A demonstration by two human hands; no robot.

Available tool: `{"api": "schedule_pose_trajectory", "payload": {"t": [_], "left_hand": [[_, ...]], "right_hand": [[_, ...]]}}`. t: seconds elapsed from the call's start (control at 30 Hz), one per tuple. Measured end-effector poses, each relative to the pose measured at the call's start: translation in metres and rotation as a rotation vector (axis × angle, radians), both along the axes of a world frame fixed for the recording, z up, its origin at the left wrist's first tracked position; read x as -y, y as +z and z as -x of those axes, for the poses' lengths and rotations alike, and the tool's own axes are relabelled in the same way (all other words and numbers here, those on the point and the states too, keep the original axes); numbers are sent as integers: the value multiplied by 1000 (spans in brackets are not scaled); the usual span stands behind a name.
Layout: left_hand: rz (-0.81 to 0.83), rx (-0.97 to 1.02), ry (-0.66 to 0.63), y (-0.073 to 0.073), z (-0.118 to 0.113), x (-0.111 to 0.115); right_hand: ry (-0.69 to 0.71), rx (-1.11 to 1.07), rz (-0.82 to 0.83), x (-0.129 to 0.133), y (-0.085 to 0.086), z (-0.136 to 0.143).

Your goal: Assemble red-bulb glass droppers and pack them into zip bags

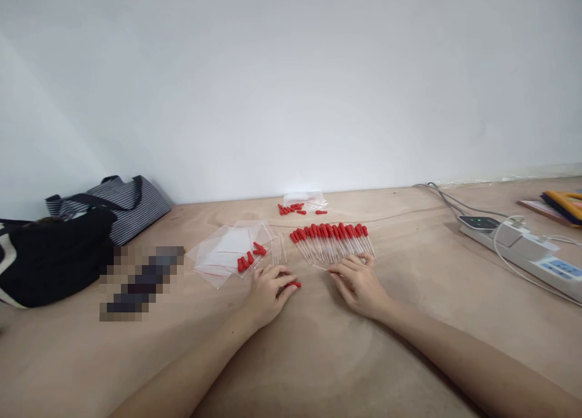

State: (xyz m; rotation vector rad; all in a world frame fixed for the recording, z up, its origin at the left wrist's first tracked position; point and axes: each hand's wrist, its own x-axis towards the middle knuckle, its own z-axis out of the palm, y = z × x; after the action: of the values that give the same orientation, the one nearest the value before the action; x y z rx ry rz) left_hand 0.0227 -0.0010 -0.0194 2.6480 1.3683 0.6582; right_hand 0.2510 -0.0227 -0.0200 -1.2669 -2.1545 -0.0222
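Directions are referring to the gap between the hands as dial centre. At 9 o'clock, the left hand (269, 292) is pinching a red bulb (296, 284) between nearly joined thumb and fingertips, apparently leaving one end exposed. At 3 o'clock, the right hand (358, 283) is gripping a thin tube (321, 268) narrowly, its free end pointing toward 10; thumb contact is not showing clearly. From 11 to 2 o'clock, a row of droppers (335, 232) is lying bulbs outward, presumably for separation, and is limiting the right hand's forward room. Loose bulbs (245, 262) and plastic bags (218, 257) are bordering the left hand toward 10. A power strip (552, 265) is lying well apart at 3.
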Motion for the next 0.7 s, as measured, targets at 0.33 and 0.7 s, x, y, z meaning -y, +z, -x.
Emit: {"api": "schedule_pose_trajectory", "payload": {"t": [0.33,0.7], "left_hand": [[-26,72,65,5,-10,10],[0,95,67,5,-9,11]], "right_hand": [[61,11,7,3,-6,15],[71,45,3,5,-2,16]]}}
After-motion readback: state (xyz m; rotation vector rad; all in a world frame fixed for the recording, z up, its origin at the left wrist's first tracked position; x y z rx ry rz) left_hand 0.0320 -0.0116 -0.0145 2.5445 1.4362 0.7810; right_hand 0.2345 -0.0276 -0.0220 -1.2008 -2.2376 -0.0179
